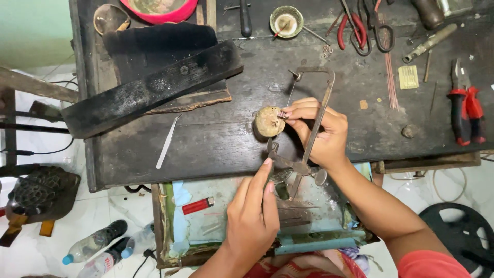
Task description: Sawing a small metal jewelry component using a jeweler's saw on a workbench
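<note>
My right hand (pixel 321 135) pinches a small metal piece (pixel 283 115) against a round wooden peg (pixel 268 122) at the front of the dark workbench (pixel 216 139). A metal jeweller's saw frame (pixel 320 110) lies across that hand, its thin blade running down beside the piece. My left hand (pixel 252 219) grips the saw's lower end over the open drawer. Its index finger stretches up to the lower clamp screw (pixel 272 149). The saw's handle is mostly hidden by this hand.
A long black wooden beam (pixel 154 85) and tweezers (pixel 168 141) lie at the left of the bench. Red-handled pliers (pixel 465 110), scissors (pixel 382 31), a small dish (pixel 286 21) and a pink bowl (pixel 159 9) sit at the back and right. The drawer (pixel 206 226) holds a red lighter (pixel 198 206). Bottles (pixel 95 246) lie on the floor.
</note>
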